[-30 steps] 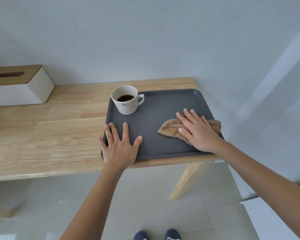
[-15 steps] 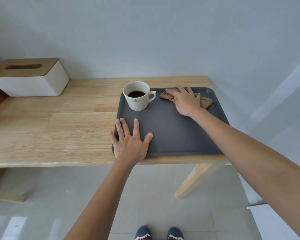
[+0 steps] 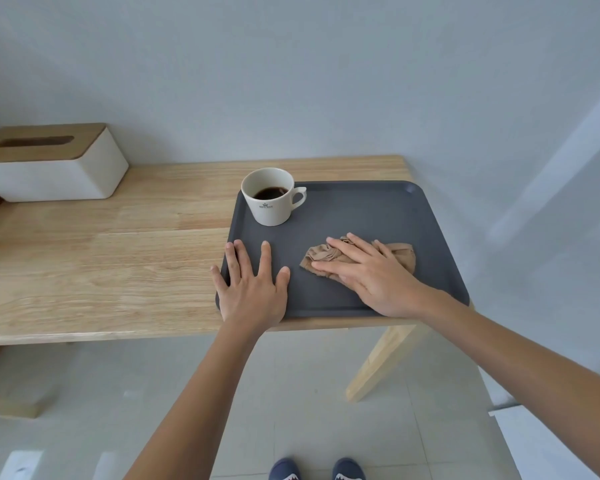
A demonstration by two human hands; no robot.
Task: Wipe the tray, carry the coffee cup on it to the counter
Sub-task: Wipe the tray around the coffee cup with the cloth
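So there's a dark grey tray (image 3: 368,216) sitting at the right end of a light wooden table (image 3: 101,265), near edge pretty much lined up with the table's front edge. The white coffee cup (image 3: 270,199) stands upright in the tray's far-left corner, handle pointing right, dark coffee inside, some small logo on the front that I can't read.

The left hand (image 3: 252,289) lies flat, palm down, on the near-left corner of the tray, fingers (image 3: 264,258) spread wide. The outer ones hang over the tray's left rim, the thumb points in toward the middle. The cup is just beyond those fingertips, not touching them.

The right hand (image 3: 371,271) is flat too, pressing down on a crumpled tan cloth (image 3: 399,254) in the near-middle of the tray. Fingers are stretched out and slightly apart, pointing left, nothing pinched. The cloth bunches out past the fingertips on the left and pokes out behind the hand on the right. The cup sits well away from this hand, up and to the left.

Over at the far left of the table there's a white tissue box (image 3: 52,174) with a wooden lid.
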